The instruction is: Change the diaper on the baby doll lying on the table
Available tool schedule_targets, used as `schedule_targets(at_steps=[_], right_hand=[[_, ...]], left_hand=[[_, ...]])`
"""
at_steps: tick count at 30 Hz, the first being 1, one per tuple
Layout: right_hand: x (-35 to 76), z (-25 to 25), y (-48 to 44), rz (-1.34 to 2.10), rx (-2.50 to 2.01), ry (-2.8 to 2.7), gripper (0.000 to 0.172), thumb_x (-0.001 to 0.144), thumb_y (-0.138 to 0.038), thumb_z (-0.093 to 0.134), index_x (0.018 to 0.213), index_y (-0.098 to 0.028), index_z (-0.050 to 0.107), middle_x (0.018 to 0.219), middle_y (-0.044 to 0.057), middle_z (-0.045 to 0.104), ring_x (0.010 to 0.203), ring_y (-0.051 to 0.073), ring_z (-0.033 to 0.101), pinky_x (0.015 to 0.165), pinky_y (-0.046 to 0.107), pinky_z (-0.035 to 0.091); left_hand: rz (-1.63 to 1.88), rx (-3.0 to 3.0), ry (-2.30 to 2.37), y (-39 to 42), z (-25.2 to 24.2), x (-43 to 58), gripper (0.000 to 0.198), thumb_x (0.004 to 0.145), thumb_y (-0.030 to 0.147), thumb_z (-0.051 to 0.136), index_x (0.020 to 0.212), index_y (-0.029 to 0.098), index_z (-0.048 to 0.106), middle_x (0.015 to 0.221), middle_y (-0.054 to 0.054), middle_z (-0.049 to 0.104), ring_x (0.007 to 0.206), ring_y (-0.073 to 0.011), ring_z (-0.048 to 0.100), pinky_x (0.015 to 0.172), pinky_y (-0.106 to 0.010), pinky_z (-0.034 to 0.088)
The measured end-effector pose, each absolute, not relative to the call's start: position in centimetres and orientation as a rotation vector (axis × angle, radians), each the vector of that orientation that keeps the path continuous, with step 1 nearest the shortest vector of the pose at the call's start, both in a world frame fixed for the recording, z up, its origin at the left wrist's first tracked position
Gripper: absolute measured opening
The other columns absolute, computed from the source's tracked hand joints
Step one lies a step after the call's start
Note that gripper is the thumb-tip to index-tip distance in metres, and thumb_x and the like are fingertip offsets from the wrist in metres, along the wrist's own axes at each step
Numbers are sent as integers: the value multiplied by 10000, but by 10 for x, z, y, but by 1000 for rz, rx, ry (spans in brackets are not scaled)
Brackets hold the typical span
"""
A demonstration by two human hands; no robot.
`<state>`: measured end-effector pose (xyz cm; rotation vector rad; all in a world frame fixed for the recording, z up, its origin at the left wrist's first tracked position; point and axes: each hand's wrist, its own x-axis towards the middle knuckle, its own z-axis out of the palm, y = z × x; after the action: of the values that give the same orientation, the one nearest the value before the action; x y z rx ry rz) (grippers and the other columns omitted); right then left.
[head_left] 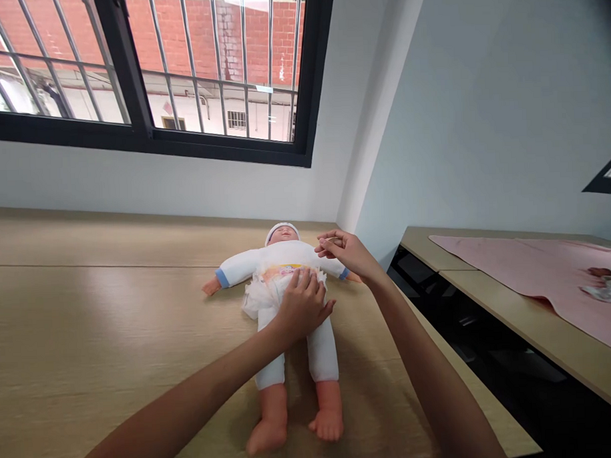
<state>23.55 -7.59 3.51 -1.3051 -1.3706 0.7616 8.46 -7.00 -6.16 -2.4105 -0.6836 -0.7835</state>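
Observation:
A baby doll in a white suit with blue cuffs and a white cap lies on its back on the wooden table, feet toward me. Around its waist is a white diaper with a coloured print on the front and ruffled edges. My left hand lies flat on the diaper's front, fingers stretched out. Above the doll's arm on the right hovers my right hand, its fingers loosely bent and the thumb a little apart, with nothing visible in it.
The wooden table runs along the wall under a barred window. Across a dark gap on the right stands a second table with a pink cloth. Another doll shows partly on that cloth.

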Motion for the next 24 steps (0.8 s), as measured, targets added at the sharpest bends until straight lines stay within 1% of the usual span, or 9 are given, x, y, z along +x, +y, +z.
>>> schedule_targets(at_steps=[6,9,11,14,17,24], right_hand=[[239,40,-82,757,-1296,-1377,127,875,-273,612,916,-156,636,832,64,708,739,151,659,747,301,494],[240,40,-81,759,-1268,-1392,175,837,-325,660,896,-161,640,822,61,706,732,154,655,733,298,492],[241,39,-80,757,-1253,-1396,196,822,-344,672,890,-163,641,818,59,707,730,155,655,728,296,493],[242,38,-79,761,-1255,-1386,187,823,-338,664,890,-164,640,810,53,706,722,149,654,728,292,495],[242,38,-79,769,-1262,-1381,182,822,-334,669,887,-166,640,809,53,706,711,145,654,728,291,495],[241,40,-81,777,-1269,-1405,231,813,-379,685,892,-166,642,805,56,705,717,149,652,735,296,497]], left_hand=[[-763,-2442,-683,-70,-60,84,430,942,402,421,1099,65,637,1237,-200,614,1188,-331,546,1027,-481,382],[-797,-2448,-664,-71,-59,83,419,950,390,415,1165,88,610,1306,-182,576,1254,-330,499,1050,-493,363],[-816,-2465,-631,-71,-59,82,423,965,386,389,1199,99,594,1325,-171,568,1288,-315,473,1072,-497,342],[-789,-2499,-603,-71,-59,83,419,973,390,373,1127,96,628,1250,-171,618,1247,-294,512,1082,-488,336],[-758,-2500,-603,-71,-60,84,395,964,381,396,1047,95,656,1196,-174,643,1208,-296,537,1078,-487,340],[-729,-2556,-594,-71,-56,83,351,953,358,426,1053,107,651,1193,-173,635,1216,-306,521,1072,-508,347]])
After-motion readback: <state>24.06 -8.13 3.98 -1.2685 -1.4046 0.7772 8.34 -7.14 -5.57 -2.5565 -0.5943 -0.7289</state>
